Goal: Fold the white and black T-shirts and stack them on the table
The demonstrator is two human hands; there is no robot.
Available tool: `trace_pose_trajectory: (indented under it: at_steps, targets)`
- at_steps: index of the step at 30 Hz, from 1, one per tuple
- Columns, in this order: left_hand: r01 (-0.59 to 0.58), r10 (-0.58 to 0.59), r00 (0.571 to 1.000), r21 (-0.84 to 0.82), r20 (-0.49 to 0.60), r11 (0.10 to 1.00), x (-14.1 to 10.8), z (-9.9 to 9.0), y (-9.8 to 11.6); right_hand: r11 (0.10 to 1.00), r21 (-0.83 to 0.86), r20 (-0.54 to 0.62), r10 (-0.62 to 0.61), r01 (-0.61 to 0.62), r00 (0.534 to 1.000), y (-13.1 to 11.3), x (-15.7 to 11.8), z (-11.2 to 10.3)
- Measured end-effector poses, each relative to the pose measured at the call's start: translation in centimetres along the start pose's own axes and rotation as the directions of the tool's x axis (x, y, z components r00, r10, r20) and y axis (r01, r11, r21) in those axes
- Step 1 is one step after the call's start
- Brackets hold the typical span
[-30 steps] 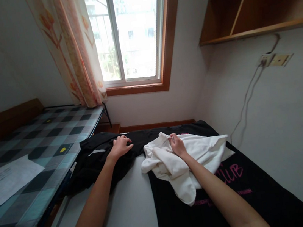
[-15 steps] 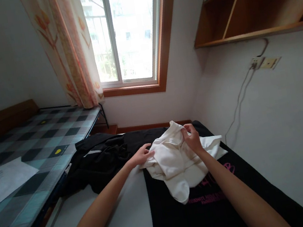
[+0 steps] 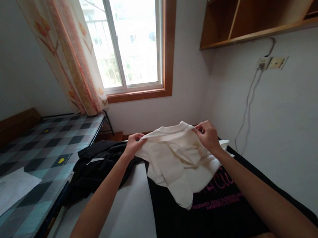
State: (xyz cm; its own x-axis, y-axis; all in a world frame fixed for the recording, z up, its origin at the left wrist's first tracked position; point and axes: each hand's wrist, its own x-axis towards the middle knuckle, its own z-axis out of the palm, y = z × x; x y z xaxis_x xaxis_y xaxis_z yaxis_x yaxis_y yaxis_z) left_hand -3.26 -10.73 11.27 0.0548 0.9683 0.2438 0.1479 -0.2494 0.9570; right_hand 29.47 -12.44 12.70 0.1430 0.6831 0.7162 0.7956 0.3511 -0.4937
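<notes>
Toward the far wall point(image 3: 152, 114), left hand point(image 3: 134, 143) and right hand point(image 3: 209, 137) pinched the white garment point(image 3: 168, 165); uneven pulling risked skewing it.

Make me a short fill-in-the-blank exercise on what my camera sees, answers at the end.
1. The left hand and right hand both grip the ____ garment.
2. The lettering on the black cloth is ____.
3. The crumpled black clothing lies nearer the ____ hand.
4. The wooden shelf hangs on the wall to the person's ____.

Missing words: white; pink; left; right.
</notes>
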Motion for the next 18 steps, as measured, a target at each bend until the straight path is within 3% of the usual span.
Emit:
trace_pose_trajectory:
  at_steps: [3,5,7,9,10,11,13,15,16,18]
  targets:
    - [-0.015,0.017,0.998,-0.03,0.064,0.999,0.6,0.5,2.8,0.984,0.105,0.012,0.145,-0.145,0.989,-0.9,0.4,0.7]
    - [0.004,0.006,0.972,-0.041,0.235,0.999,0.5,1.2,4.2,0.939,0.224,0.082,0.25,-0.262,0.965,-1.6,0.2,1.7]
    - [0.083,-0.066,0.869,-0.013,0.49,0.996,0.4,1.8,5.0,0.897,0.309,0.121,0.292,-0.315,0.949,-2.3,-0.3,2.8]
    - [0.188,-0.183,0.697,0.07,0.693,0.98,0.4,2.1,4.9,0.9,0.313,0.143,0.271,-0.303,0.952,-3.0,-0.9,3.8]
    - [0.223,-0.244,0.637,0.128,0.731,0.966,0.6,2.2,4.5,0.918,0.281,0.17,0.239,-0.279,0.956,-3.4,-1.3,4.1]
    - [0.239,-0.302,0.613,0.194,0.73,0.952,0.7,2.2,3.9,0.94,0.23,0.214,0.202,-0.251,0.956,-3.8,-1.7,4.4]
    - [0.221,-0.389,0.641,0.327,0.661,0.919,0.9,2.2,2.3,0.975,0.105,0.33,0.153,-0.197,0.931,-4.4,-2.7,4.7]
    - [0.149,-0.418,0.671,0.441,0.613,0.885,0.9,2.0,0.6,0.983,0.002,0.477,0.162,-0.185,0.864,-4.9,-3.7,5.0]
    - [0.086,-0.408,0.678,0.486,0.611,0.87,0.8,2.0,-0.1,0.977,-0.029,0.562,0.192,-0.212,0.805,-5.1,-4.3,5.1]
    - [-0.081,-0.338,0.711,0.549,0.616,0.832,0.3,2.0,-1.2,0.943,-0.058,0.716,0.268,-0.327,0.645,-5.4,-5.3,5.6]
